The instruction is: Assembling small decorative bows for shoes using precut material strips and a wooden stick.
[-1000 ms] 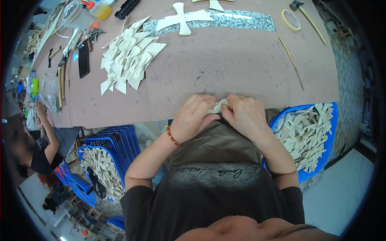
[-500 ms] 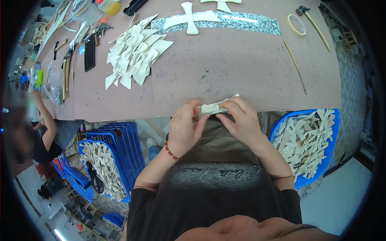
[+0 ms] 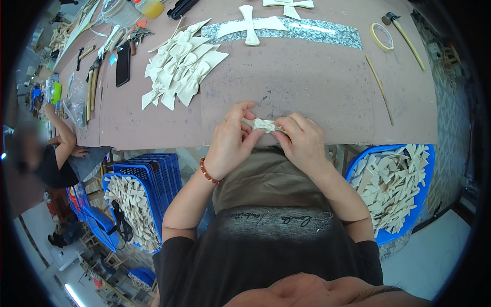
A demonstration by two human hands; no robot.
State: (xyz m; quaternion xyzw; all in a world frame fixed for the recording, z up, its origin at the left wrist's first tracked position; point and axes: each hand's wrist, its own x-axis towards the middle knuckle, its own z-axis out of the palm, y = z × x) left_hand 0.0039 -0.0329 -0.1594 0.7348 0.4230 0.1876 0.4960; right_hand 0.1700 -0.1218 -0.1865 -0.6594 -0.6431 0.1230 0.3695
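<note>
A small cream leather-like bow point(image 3: 265, 125) with a ribbed, gathered middle is held between my hands, just above the near part of the table. My left hand point(image 3: 232, 134), with a beaded bracelet at the wrist, has its thumb against the bow's lower left side, its index finger curled above the left end. My right hand point(image 3: 303, 140) pinches the right end between thumb and fingers, hiding that end. A pile of similar cream bows point(image 3: 181, 69) with pointed tails lies farther off to the left on the table.
Flat cross-laid cream pieces point(image 3: 249, 25) rest on a speckled strip point(image 3: 327, 36) at the back. A tape roll point(image 3: 381, 37), hammer point(image 3: 404, 41) and thin stick point(image 3: 379, 89) lie right. Blue baskets of cream pieces point(image 3: 388, 189) flank me. Another person point(image 3: 56, 153) sits at left.
Both hands have lifted the bow slightly away from me, from the table's near edge to over the tabletop. My left index finger has risen off it; the bow now lies more level.
</note>
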